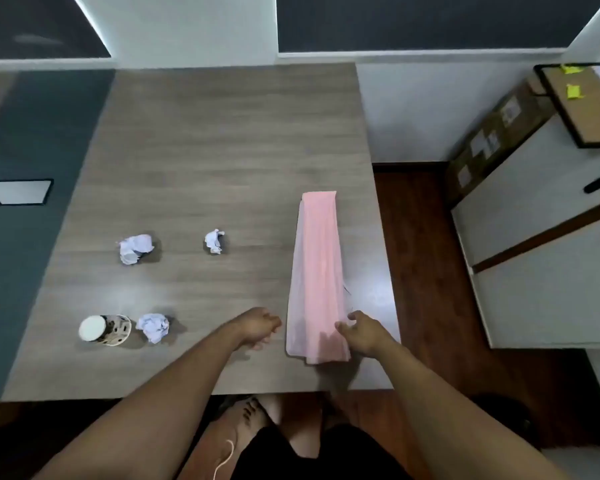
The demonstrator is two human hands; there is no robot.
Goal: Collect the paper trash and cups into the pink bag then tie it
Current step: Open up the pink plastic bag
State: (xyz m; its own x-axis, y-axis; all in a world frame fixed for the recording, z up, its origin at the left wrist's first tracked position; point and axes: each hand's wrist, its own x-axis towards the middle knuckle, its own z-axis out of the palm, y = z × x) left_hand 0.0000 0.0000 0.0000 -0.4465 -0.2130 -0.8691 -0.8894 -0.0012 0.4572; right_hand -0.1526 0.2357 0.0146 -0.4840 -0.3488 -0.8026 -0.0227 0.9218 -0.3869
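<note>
Your pink bag [317, 271] lies flat and folded on the right of the table [222, 133]; your right hand [364, 332] meets its near edge, though blur hides whether the fingers pinch or merely touch. Your left hand [257, 327] hovers just beside the bag, fingers loosely curled on nothing. The cup [105, 329] lies tipped beside a crumpled paper [154, 327].

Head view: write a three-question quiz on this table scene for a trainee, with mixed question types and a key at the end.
1. True or false: the pink bag lies flat on the table.
2. How many crumpled paper balls are on the table? A two, B three, C four.
3. Fill in: the cup is nearest the person's ____ hand.
Key: 1 true; 2 B; 3 left hand.
</note>
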